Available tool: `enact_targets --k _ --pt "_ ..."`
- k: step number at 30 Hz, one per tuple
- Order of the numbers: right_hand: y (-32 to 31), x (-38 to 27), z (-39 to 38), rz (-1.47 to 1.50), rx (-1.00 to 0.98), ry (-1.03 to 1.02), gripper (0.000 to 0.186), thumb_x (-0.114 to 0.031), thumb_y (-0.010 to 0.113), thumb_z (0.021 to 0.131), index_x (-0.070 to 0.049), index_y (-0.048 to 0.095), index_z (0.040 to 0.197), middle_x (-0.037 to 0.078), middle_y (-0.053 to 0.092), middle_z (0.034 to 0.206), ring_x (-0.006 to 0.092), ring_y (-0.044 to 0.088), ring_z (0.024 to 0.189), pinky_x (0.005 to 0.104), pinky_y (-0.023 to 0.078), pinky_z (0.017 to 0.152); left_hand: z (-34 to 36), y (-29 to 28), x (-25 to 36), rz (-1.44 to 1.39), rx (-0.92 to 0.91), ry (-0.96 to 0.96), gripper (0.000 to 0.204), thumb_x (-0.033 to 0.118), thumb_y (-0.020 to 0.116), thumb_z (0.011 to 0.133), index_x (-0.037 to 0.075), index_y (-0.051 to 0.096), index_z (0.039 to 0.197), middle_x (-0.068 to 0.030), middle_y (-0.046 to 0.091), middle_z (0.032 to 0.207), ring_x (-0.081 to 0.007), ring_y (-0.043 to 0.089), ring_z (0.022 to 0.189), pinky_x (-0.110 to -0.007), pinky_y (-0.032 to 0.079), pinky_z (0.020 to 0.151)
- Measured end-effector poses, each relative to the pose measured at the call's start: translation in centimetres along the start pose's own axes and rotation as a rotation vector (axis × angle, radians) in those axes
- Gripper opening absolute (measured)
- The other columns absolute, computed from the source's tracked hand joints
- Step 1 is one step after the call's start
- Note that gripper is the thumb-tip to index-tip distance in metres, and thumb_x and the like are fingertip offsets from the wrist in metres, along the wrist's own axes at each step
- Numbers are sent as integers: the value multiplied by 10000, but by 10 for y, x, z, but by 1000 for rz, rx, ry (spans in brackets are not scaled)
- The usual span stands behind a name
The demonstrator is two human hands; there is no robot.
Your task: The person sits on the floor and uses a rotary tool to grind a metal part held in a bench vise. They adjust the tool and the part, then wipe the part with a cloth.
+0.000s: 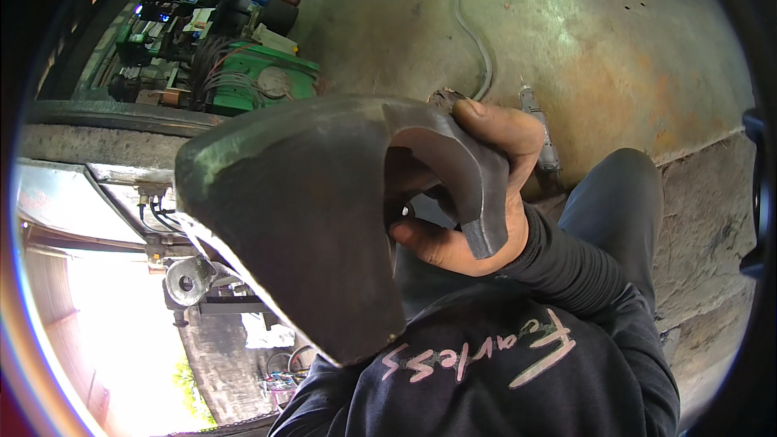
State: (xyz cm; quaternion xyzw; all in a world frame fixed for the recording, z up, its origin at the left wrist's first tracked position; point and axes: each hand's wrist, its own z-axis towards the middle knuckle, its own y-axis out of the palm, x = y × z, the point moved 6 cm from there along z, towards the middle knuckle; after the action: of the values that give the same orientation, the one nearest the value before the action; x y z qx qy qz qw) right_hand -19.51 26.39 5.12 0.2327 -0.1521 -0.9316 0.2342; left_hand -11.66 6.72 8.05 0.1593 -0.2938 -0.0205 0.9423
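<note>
A large dark steel piece (299, 218), a broad plate with a hooked arm curving off its right side, fills the middle of the view close to the camera. My right hand (506, 142) is wrapped around the hooked arm, thumb on top and fingers curled beneath it. Its black sleeve (566, 267) runs to the lower right. My left sleeve (312, 405) goes up behind the plate, and my left hand is hidden there.
A slim air grinder (541, 129) with a grey hose (477, 32) lies on the stained concrete floor beyond my hand. My knee in grey trousers (619, 194) is at right. A green machine (259, 81) and cluttered shelves stand upper left. A metal bracket (190, 279) sits lower left.
</note>
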Motion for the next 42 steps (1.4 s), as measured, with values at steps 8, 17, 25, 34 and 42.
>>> enact_targets --k 8,17,25,34,42 --pt "1 2 -2 13 60 14 840 -21 758 824 -20 150 1403 189 601 1147 250 642 1021 355 485 922 -12 -2 0 -193 -278 -132 1014 700 706 809 146 325 1569 -153 284 1625 -362 266 1505 -628 363 1157" --pt "3 6 -2 38 145 23 840 11 762 790 -20 192 1406 177 527 1224 247 580 1120 363 448 983 -12 -1 7 -83 -256 -80 1018 756 598 850 76 331 1560 -200 289 1614 -399 257 1500 -623 254 1217" --pt "7 6 -5 75 224 14 844 40 766 760 -19 230 1409 166 461 1292 245 525 1207 369 416 1038 -7 -20 6 64 15 -45 995 728 616 854 48 367 1537 -218 329 1587 -405 290 1483 -619 272 1211" --pt "4 0 -1 108 273 22 860 67 768 730 -22 243 1405 155 416 1335 238 504 1251 368 407 1067 11 -19 11 125 -21 -22 995 721 624 852 38 373 1529 -222 343 1577 -411 305 1473 -623 295 1198" --pt "4 5 -1 183 325 -8 879 74 759 700 -22 236 1400 148 418 1333 237 516 1238 362 413 1061 11 -15 4 141 -40 -52 994 715 631 850 28 379 1523 -225 354 1568 -416 318 1465 -626 315 1186"
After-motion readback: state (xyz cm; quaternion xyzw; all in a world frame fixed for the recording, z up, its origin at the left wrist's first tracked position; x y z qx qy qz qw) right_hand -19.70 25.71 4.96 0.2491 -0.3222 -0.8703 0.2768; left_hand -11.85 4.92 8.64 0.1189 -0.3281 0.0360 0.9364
